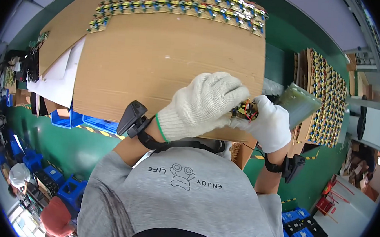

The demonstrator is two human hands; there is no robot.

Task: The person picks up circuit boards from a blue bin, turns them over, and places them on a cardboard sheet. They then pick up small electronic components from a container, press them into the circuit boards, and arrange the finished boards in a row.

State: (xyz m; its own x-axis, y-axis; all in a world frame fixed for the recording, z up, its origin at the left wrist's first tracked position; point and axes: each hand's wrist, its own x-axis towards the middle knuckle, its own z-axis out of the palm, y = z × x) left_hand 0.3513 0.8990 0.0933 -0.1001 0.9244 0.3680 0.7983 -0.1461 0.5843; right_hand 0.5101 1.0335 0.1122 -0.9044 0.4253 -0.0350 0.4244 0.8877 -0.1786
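Observation:
A small circuit board (246, 110) with yellow and dark parts and a red wire is held between my hands, over the right front part of the cardboard sheet. My left hand (206, 101), in a knitted white glove with a green cuff edge, has its fingers bent over the board's left side; its fingertips are partly hidden. From the right, my right hand (272, 124), in a smoother white glove, pinches the board between thumb and fingers. Rows of similar circuit boards (180, 4) line the far edge of the cardboard sheet (158, 63).
Right of the table, more boards cover a stack of cardboard (304, 122), with a translucent greenish sheet or roll (299, 104) before it. White paper (60, 83) lies at the left. Blue bins (99, 123) sit below the table's front left edge. Another person (56, 217) is at lower left.

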